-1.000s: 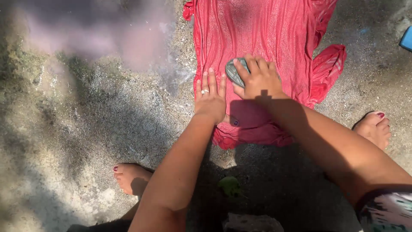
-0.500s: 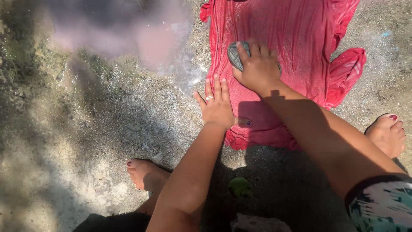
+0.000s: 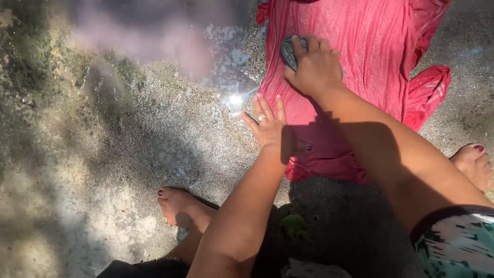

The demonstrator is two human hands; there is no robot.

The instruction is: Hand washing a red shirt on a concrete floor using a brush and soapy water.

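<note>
A wet red garment (image 3: 360,46) lies spread flat on rough wet concrete (image 3: 128,144). My right hand (image 3: 315,68) presses down on the cloth near its upper middle, fingers closed over a grey oval scrub brush (image 3: 288,51) whose left end sticks out. My left hand (image 3: 271,126), with a ring on one finger, lies flat with fingers spread on the garment's lower left edge, partly on the concrete. My right forearm casts a shadow over the cloth's lower part.
My bare left foot (image 3: 180,206) stands on the concrete at lower middle, my right foot (image 3: 476,164) at the right edge. A green leaf (image 3: 294,224) lies near the bottom. Sun glints off a wet patch (image 3: 234,98) left of the garment.
My right hand has pushed the brush farther up the garment, away from me. My left hand has slid slightly toward the cloth's left edge. The view has shifted, so everything sits further right.
</note>
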